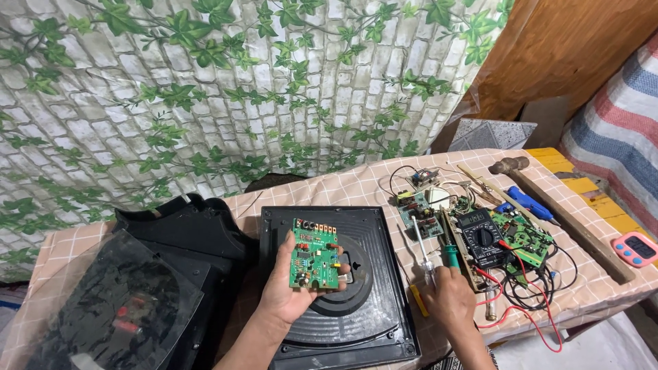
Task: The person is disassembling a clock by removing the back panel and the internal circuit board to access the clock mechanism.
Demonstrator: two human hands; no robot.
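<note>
My left hand [288,291] holds a green circuit board [314,253] upright above a black square plastic base [380,233] with round ridges. My right hand [449,298] rests on the checked tablecloth to the right of the base, its fingers closed around the clear handle of a screwdriver [419,240] whose shaft points away from me. A green-handled tool [450,255] lies just beside that hand.
A black multimeter [482,238] with red and black leads, several green boards [528,236], a blue tool [531,203], a hammer [521,168] and a pink timer [636,248] fill the right. Black plastic housing [185,229] and a clear cover [103,308] lie left.
</note>
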